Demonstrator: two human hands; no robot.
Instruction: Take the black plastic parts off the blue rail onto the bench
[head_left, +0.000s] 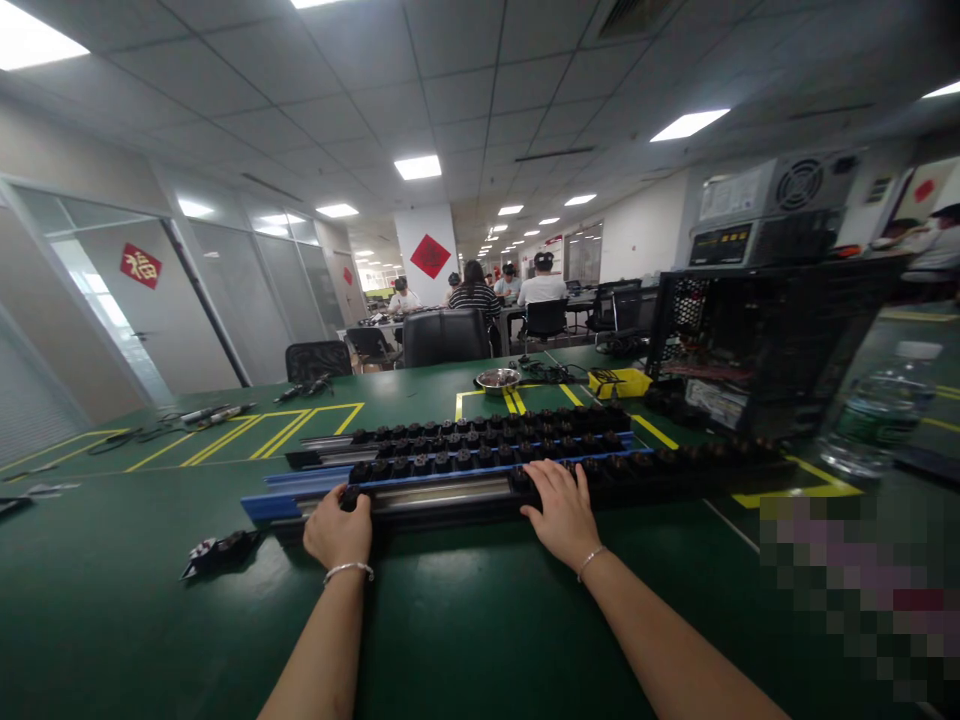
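Note:
In front of me lies a long track (442,497) with a silvery channel and dark edges. My left hand (339,528) is at its left end, thumb and fingers closed around a small black rounded part (349,498). Farther right, my right hand (561,508) rests palm down on the track, fingers spread over a row of small black parts (622,468); the parts under the palm are hidden. Behind, a blue-edged track (270,505) and a darker track (304,455) carry more rows of black parts (465,458).
A loose black part (221,553) lies at left on the green table (450,630). Beyond are a metal bowl (498,379), a yellow tray (619,383) and cables. An open computer case (780,340) with power supplies on top and a water bottle (881,410) stand at right. People sit farther back.

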